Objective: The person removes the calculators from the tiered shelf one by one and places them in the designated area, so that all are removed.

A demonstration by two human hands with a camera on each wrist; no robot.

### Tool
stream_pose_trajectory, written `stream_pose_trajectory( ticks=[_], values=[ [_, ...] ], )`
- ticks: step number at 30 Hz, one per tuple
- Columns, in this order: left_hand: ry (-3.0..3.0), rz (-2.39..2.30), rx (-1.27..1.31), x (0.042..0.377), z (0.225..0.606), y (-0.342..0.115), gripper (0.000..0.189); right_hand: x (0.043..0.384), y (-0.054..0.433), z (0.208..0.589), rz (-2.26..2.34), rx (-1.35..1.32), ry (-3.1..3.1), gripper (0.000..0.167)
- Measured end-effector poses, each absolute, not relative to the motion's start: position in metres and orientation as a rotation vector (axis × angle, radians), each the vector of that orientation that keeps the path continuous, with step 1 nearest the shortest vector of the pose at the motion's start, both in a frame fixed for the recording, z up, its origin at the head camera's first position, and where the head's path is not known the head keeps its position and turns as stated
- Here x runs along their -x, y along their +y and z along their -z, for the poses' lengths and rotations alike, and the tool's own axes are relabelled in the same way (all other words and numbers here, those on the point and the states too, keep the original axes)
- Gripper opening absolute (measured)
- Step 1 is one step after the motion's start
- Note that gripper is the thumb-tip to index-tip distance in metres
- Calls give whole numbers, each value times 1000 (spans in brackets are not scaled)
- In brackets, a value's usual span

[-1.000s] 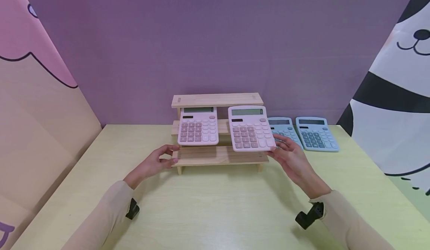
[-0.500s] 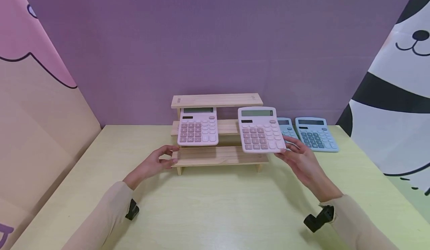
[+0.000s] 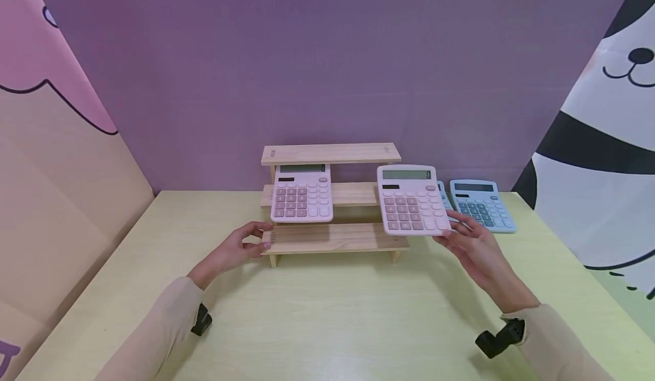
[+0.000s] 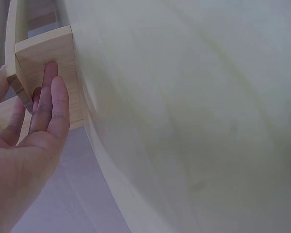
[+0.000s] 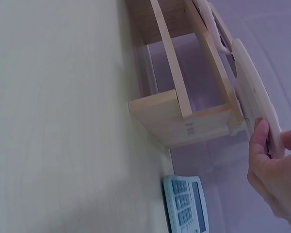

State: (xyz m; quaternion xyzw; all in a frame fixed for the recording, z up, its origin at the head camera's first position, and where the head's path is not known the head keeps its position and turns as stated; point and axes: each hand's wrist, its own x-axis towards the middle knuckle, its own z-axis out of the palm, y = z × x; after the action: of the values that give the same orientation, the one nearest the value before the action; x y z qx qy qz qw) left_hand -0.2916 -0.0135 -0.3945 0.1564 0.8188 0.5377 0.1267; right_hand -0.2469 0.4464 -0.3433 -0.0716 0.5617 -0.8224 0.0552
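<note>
Pinched at its lower right corner by my right hand [image 3: 478,256], a pink calculator [image 3: 411,202] stands tilted before the right end of a three-step wooden shelf [image 3: 330,237]. In the right wrist view, thumb and fingers hold that calculator [image 5: 254,92] close to the middle step; whether it touches the wood I cannot tell. My left hand [image 3: 230,253] grips the left end of the lowest step, with several fingers under the board in the left wrist view. Another pink calculator [image 3: 302,196] leans on the left of the middle step, the top of its display hidden by the upper board.
Right of the shelf a blue calculator [image 3: 483,205] lies on the pale table [image 3: 332,313]. A second blue calculator [image 3: 443,196] is mostly hidden behind the held pink one. A purple backdrop [image 3: 327,57] rises behind, with patterned panels at both sides.
My right hand has moved the pink calculator to the right and slightly down, covering more of the nearer blue calculator. The left hand and shelf stay in place.
</note>
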Motion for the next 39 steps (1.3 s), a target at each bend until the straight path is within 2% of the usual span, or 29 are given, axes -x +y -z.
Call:
stream_pose_trajectory(
  ticks=[25,39],
  values=[
    [2389,-1564,-463,292,395,-14,49,241,493,348,2607,350,1504,35],
    [2386,-1560,-471,292,395,-14,48,238,512,361,2556,266,1548,36]
  ],
)
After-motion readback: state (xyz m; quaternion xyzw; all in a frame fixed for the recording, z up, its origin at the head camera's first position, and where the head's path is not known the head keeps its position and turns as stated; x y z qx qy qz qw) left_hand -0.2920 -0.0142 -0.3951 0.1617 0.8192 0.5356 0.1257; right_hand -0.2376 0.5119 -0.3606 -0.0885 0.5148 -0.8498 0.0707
